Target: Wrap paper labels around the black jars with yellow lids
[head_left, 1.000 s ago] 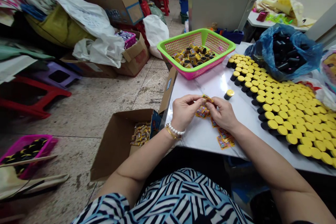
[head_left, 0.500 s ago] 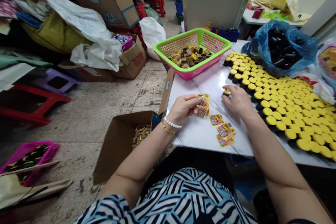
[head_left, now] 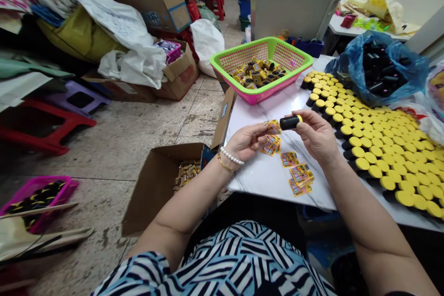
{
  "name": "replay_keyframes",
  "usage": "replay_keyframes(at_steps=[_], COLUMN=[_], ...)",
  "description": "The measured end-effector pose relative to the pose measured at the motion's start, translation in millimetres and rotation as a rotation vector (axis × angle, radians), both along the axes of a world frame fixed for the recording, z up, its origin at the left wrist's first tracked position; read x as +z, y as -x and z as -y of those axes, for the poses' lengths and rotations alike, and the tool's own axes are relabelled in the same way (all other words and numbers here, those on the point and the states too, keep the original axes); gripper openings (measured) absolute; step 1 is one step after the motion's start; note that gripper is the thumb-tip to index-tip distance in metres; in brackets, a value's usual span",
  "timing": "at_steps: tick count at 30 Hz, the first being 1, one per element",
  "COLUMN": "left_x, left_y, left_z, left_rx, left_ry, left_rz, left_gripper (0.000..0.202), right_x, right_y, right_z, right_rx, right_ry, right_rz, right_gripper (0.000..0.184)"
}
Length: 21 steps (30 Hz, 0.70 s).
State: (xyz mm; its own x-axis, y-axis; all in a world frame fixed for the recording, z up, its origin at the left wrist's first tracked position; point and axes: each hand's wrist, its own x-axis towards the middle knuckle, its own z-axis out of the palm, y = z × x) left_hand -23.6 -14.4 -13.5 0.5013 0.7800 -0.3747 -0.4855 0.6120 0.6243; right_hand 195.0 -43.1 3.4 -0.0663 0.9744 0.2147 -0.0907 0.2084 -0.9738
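Between thumb and fingers, my left hand (head_left: 248, 141) pinches a small printed yellow label (head_left: 274, 126) by its edge. My right hand (head_left: 318, 135) grips a black cylinder with a yellow cap (head_left: 290, 122), tilted on its side above the table, its black end pointing toward the label. The two are close together; whether they touch I cannot tell. Below my hands, more printed labels (head_left: 301, 174) lie in loose little stacks on the white marbled table (head_left: 249, 173). Right of my right hand, many yellow-capped black cylinders (head_left: 388, 148) stand upright in tight rows.
A green-rimmed pink basket (head_left: 258, 92) holding labelled cylinders sits at the table's far left corner. Behind the rows is a blue plastic bag (head_left: 357, 67) of black pieces. An open cardboard box (head_left: 149, 194) stands below the table's left edge. Stools (head_left: 52, 129) are farther left.
My right hand has lifted a yellow-capped cylinder off the table, tipped it sideways and brought it toward my left hand. My left hand still holds a label. The view has shifted slightly.
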Motion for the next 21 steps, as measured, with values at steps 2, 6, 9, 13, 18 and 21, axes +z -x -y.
replay_keyframes(at_steps=[2,6,9,13,18,21], left_x=[2.3,4.3,4.7,5.1,4.6,3.6], left_y=[-1.7,-2.7,-2.4,-2.6,-2.2,-1.7], left_z=[1.0,1.7,1.5,2.0,3.3,3.1], left_rx=[0.006,-0.007,-0.015,-0.001,-0.019,-0.071], left_ry=[0.011,0.017,0.031,0.046,0.040,0.004], left_rz=[-0.007,0.034,0.071,0.082,0.090,0.116], left_gripper=[0.015,0.014,0.013,0.013,0.011,0.012], right_x=[-4.0,-8.2,-7.0,-3.9,-4.2,-4.5], right_y=[1.1,-0.5,0.0,5.6,10.3,10.1], right_z=[-0.5,-2.5,-1.4,4.3,9.7,10.0], right_rx=[0.022,0.001,-0.056,-0.077,0.014,-0.053], right_ry=[0.008,0.020,-0.040,-0.156,-0.126,-0.129], right_rz=[0.012,0.032,0.080,0.137,0.105,0.089], right_gripper=[0.045,0.041,0.037,0.036,0.032,0.031])
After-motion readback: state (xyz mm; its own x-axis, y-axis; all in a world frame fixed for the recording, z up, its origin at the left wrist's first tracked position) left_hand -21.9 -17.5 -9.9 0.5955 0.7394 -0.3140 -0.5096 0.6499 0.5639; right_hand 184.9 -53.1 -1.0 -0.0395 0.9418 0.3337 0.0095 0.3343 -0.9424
